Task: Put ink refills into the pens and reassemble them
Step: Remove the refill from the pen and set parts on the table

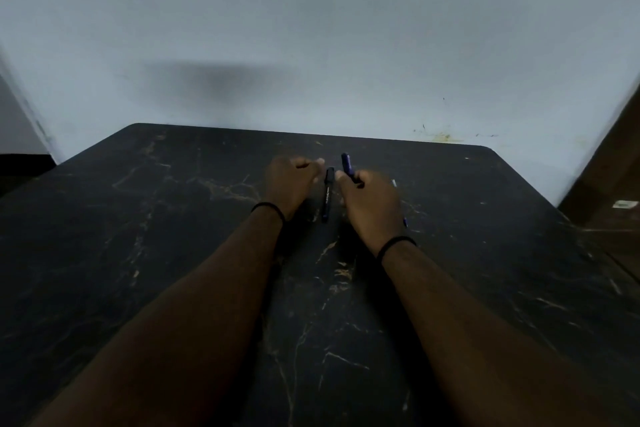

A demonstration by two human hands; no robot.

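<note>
A dark pen (327,195) lies on the black marble-patterned table (173,253), between my two hands, pointing away from me. My right hand (369,204) grips a dark blue pen part (348,166) that sticks up from its fingers. My left hand (291,184) rests on the table just left of the lying pen, its fingers curled; whether it holds anything is hidden. A thin refill-like piece (394,184) shows past the right hand, mostly covered by it.
The table's far edge (311,133) meets a pale wall. A brown wooden surface (609,184) stands at the right, beyond the table's corner. Both wrists wear thin black bands.
</note>
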